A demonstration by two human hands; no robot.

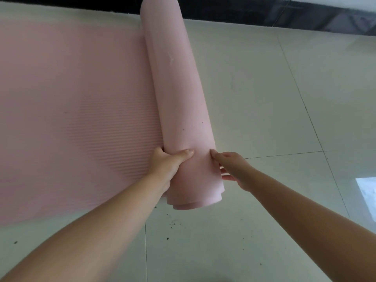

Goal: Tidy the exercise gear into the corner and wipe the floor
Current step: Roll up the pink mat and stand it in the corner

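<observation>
A pink exercise mat (71, 98) lies on a pale tiled floor (284, 98), partly rolled: its flat, ribbed part spreads away to the left, and its rolled part (179, 88) forms a thick cylinder running from the near middle of the floor up toward the dark strip (264, 9) along the far edge. The near end of the roll shows several layers stepped slightly one inside another, and it sits just above a floor joint where small dark specks of dirt (173, 221) are scattered. The left hand (168, 161) grips the roll close to that near end, from the side where the roll meets the flat part of the mat; its thumb lies across the top of the roll while the other fingers are tucked down into the crease between roll and flat mat and are mostly hidden. The right hand (234, 167) presses against the opposite side of the roll, nearly level with the left; its fingers (213, 154) are fairly straight, with their tips touching the outer layer and the lower ones reaching toward the roll's underside. The roll lies between the two hands, both bare forearms reaching in from the near edge. A bright reflection (366, 192) shows on the tiles at the right.
</observation>
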